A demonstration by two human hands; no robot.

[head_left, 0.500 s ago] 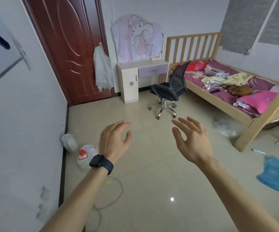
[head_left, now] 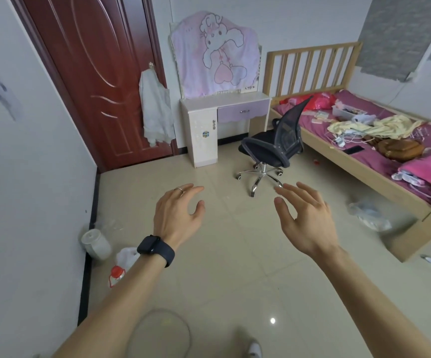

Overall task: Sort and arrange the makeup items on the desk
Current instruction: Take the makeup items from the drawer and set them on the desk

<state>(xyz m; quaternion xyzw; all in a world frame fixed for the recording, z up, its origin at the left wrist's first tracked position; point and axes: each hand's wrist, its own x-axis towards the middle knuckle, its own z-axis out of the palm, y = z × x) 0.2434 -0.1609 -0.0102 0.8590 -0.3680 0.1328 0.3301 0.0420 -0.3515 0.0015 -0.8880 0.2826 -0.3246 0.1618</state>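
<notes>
Head view: the sorting hasn't really started, far as I can tell. The tabletop [head_left: 224, 98] of the little white-and-purple desk sits in the upper middle of the frame, well apart from the person. I can't spot any makeup items on it, and it's too far off to say where they are. An office chair [head_left: 274, 148] stands just right of it. Mid-frame, the left hand [head_left: 175, 215] and right hand [head_left: 305, 218] hover over the floor tiles with fingers loosely spread, both released, holding and touching nothing.
</notes>
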